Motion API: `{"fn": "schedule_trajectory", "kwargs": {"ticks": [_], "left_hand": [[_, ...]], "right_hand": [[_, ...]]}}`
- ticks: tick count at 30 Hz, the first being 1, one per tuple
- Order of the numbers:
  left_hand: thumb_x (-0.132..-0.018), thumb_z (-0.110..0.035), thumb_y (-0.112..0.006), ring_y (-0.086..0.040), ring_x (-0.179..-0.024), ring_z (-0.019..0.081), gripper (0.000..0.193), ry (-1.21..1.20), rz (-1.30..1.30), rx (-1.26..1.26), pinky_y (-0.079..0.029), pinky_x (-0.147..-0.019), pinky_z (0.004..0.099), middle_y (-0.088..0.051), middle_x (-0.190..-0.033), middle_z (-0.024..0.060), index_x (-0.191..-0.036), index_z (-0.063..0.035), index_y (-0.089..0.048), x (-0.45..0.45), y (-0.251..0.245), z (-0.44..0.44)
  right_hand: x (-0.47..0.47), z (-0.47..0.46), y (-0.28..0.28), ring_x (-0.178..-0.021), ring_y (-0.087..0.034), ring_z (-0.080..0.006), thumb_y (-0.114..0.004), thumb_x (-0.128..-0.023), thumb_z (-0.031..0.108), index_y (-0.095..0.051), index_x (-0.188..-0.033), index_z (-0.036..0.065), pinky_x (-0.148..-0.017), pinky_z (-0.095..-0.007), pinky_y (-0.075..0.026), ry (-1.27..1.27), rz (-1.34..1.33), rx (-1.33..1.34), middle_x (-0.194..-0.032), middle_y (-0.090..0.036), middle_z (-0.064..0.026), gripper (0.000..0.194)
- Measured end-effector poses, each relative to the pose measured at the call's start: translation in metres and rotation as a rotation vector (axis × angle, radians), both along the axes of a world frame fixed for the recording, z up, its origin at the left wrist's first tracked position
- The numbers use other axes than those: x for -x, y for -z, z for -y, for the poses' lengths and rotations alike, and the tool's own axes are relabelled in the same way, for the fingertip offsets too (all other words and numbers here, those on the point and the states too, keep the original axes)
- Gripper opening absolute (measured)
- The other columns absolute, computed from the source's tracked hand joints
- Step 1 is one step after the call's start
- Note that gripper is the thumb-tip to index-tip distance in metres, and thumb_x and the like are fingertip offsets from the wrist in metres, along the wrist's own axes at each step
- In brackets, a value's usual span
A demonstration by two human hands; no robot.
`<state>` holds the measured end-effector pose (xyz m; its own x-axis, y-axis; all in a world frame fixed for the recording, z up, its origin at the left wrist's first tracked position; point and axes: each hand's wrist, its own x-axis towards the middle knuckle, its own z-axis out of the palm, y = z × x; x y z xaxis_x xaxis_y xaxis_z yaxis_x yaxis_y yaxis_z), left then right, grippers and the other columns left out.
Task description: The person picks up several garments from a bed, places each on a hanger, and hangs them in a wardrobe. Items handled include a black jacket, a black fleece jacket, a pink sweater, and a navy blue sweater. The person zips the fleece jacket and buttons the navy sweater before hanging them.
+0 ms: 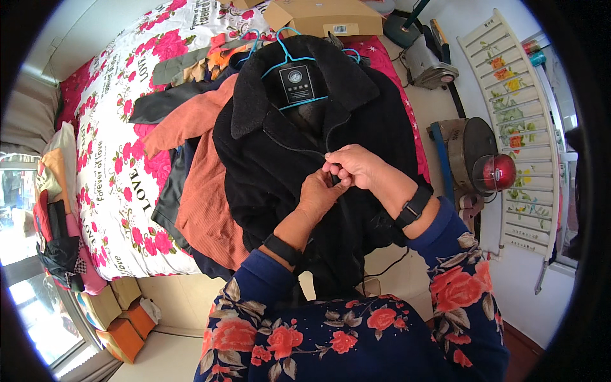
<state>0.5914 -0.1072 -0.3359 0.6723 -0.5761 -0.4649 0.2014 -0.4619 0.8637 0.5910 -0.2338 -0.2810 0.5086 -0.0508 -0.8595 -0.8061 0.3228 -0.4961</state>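
Note:
A black fleece jacket (pixel 272 176) lies front up on the bed, with a light-blue clothes hanger (pixel 288 36) inside its collar. My left hand (pixel 321 193) and my right hand (pixel 351 167) meet at the jacket's front zipper (pixel 298 149), their fingers pinching its edge a little below the collar. The zipper parts above my hands; its slider is hidden by my fingers. A black label with writing shows inside the neck. To the left, a salmon-coloured knitted sweater (pixel 205 205) lies partly beneath the jacket, beside other dark garments.
A floral bedspread (pixel 114 191) covers the bed. Cardboard boxes (pixel 324 19) stand at its far edge. At the right are a metal appliance (pixel 429 64), a round dark object (pixel 477 138) with a red helmet (pixel 499 173), and a slatted white panel (pixel 522 143). Orange boxes (pixel 121 339) sit lower left.

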Motion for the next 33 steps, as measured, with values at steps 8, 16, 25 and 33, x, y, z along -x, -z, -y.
{"fn": "schedule_trajectory", "kwargs": {"ticks": [8,16,25,33], "left_hand": [[-0.075,-0.012,-0.069,-0.048,-0.056,0.0084,0.02,-0.074,-0.118,0.142,-0.039,-0.049,0.0216,-0.054,-0.071,-0.0008,-0.086,-0.0044,-0.055,-0.007,0.004,0.005],[-0.072,-0.011,-0.07,-0.04,-0.051,0.0067,0.021,-0.128,-0.349,0.199,-0.035,-0.047,0.0234,-0.045,-0.058,-0.004,-0.071,-0.0047,-0.05,0.009,-0.033,-0.012],[-0.073,-0.012,-0.07,-0.043,-0.048,0.0068,0.021,-0.115,-0.254,0.204,-0.039,-0.045,0.0223,-0.045,-0.057,-0.0039,-0.07,-0.0046,-0.05,0.016,-0.017,-0.019],[-0.084,-0.019,-0.055,-0.057,-0.055,0.0131,0.015,0.001,-0.328,0.153,-0.043,-0.046,0.0223,-0.061,-0.071,0.0057,-0.083,-0.0043,-0.056,-0.073,-0.005,-0.079]], "right_hand": [[-0.014,-0.002,-0.01,-0.041,-0.036,-0.0045,-0.05,-0.086,0.016,-0.054,-0.075,0.001,-0.037,-0.021,-0.029,0.268,0.011,-0.131,-0.055,-0.046,0.0016,0.019],[-0.037,-0.003,-0.028,-0.04,-0.037,-0.0036,-0.05,-0.085,0.015,-0.052,-0.076,0.003,-0.04,-0.0208,-0.03,0.273,0.031,-0.184,-0.057,-0.049,0.0008,0.015],[-0.077,-0.004,-0.016,-0.038,-0.036,-0.0017,-0.053,-0.083,0.016,-0.051,-0.079,0.0,-0.037,-0.0176,-0.027,0.322,0.072,-0.146,-0.052,-0.044,0.005,0.016],[-0.021,0.092,0.01,-0.042,-0.042,-0.0085,-0.051,-0.085,0.032,-0.058,-0.087,0.006,-0.038,-0.0231,-0.036,0.196,0.285,0.371,-0.063,-0.056,-0.0037,0.027]]}}
